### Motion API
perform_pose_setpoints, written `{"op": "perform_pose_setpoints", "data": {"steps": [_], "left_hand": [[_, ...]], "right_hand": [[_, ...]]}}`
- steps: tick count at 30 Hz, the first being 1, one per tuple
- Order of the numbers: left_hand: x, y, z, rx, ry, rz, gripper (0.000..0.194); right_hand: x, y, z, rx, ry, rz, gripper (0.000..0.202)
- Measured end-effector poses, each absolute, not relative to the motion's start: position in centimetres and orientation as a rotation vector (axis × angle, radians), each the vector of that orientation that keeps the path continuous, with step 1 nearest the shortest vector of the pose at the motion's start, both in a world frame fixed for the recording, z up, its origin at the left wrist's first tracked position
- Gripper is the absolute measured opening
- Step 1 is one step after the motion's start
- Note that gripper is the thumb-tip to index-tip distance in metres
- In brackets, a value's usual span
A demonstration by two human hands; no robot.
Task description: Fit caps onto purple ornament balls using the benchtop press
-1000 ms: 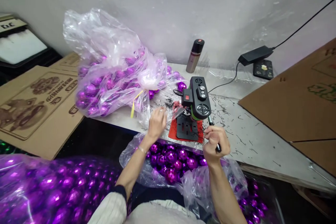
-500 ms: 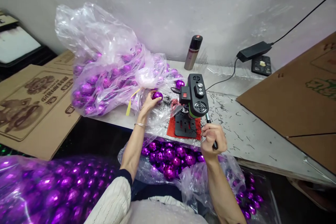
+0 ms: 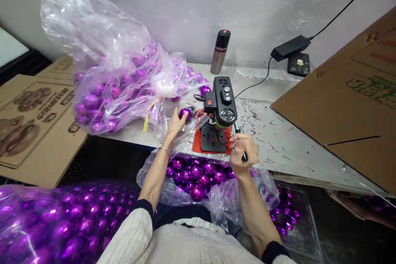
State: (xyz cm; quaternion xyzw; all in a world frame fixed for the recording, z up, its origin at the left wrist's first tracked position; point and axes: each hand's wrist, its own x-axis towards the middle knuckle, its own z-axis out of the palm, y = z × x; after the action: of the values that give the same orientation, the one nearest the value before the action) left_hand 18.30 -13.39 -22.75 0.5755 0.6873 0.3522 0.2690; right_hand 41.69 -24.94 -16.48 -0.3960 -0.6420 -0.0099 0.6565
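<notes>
My left hand (image 3: 177, 123) is closed around a shiny purple faceted ball (image 3: 185, 113), just left of a small black bench drill press (image 3: 225, 101). The fingers of my right hand (image 3: 244, 150) are wrapped round the black-gripped lever (image 3: 245, 157) at the press's right side. Beneath the drill head lies a slotted black base plate (image 3: 213, 138) on a red mat (image 3: 197, 144), with no ball visible on it. Another purple ball (image 3: 205, 90) rests behind the press. An open plastic bag of purple balls (image 3: 196, 172) sits below the table's front edge, before my body.
A large clear bag of purple balls (image 3: 102, 99) lies on the table's left, beside flat cardboard (image 3: 37, 132). A spray can (image 3: 220, 52) and a power adapter (image 3: 291, 48) stand toward the wall. Dark shavings litter the tabletop (image 3: 278, 148). A cardboard box (image 3: 346, 111) leans at right.
The view has shifted, so everything sits slightly further left and up. My left hand keeps its hold on the ball, and my right hand stays on the lever.
</notes>
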Motion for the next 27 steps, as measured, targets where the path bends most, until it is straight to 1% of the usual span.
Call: {"op": "perform_pose_setpoints", "data": {"steps": [2, 4, 7, 8, 9, 12, 14, 17, 19, 22, 27], "left_hand": [[18.1, -13.3, -22.9, 1.625, 1.832, 0.936, 0.057], [18.1, -13.4, -23.0, 1.708, 1.842, 0.9, 0.057], [18.3, -13.3, -23.2, 1.816, 1.848, 0.917, 0.074], [18.4, -13.2, -23.3, 1.833, 1.845, 0.939, 0.077], [18.5, -13.0, -23.3, 1.831, 1.843, 0.961, 0.076], [18.6, -12.2, -23.3, 1.708, 1.843, 1.024, 0.063], [18.6, -12.1, -23.1, 1.536, 1.779, 1.107, 0.062], [18.7, -13.1, -22.7, 1.21, 1.511, 1.228, 0.054], [19.0, -14.7, -22.6, 1.041, 1.309, 1.23, 0.047], [20.1, -17.5, -22.8, 0.919, 1.142, 1.165, 0.048], [23.1, -19.8, -24.6, 0.988, 1.155, 1.127, 0.058]], "right_hand": [[41.7, -24.9, -16.5, -0.894, -1.451, -0.028, 0.027], [41.6, -24.9, -16.4, -0.895, -1.454, -0.024, 0.026], [41.6, -24.9, -16.4, -0.888, -1.457, -0.015, 0.026], [41.6, -24.9, -16.3, -0.885, -1.455, -0.015, 0.026], [41.6, -24.9, -16.3, -0.883, -1.451, -0.017, 0.026], [41.6, -25.0, -16.2, -0.891, -1.445, -0.014, 0.027], [41.5, -24.9, -15.9, -0.894, -1.445, -0.001, 0.028], [41.4, -24.7, -14.9, -0.897, -1.427, 0.008, 0.029], [41.3, -24.4, -14.0, -0.911, -1.403, 0.01, 0.03], [41.1, -24.1, -12.9, -0.929, -1.374, 0.038, 0.03], [41.2, -24.1, -12.4, -0.943, -1.384, 0.057, 0.031]]}}
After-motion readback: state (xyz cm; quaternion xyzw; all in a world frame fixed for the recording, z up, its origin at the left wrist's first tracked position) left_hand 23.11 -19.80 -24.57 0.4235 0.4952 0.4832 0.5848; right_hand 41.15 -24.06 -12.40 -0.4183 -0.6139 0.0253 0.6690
